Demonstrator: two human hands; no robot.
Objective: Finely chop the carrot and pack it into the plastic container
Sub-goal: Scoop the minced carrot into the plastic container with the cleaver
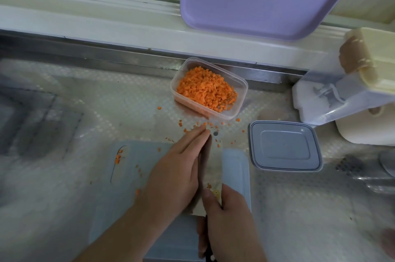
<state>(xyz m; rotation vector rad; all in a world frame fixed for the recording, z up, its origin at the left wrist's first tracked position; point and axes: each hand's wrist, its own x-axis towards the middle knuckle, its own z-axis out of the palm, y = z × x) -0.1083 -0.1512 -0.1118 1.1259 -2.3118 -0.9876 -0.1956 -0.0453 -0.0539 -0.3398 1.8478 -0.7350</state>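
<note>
Beside container (pixel 239 86), grey lid (pixel 285 147), purple tray (pixel 256 0).

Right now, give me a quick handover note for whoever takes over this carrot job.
Left hand: flat, fingers straight along the knife blade.
Right hand: gripping the knife handle.
Clear rectangular plastic container: beyond the pale blue cutting board, heaped with chopped carrot.
Grey-blue lid: off, right of the board.
Left: gather scattered carrot bits, fit lid.
</note>
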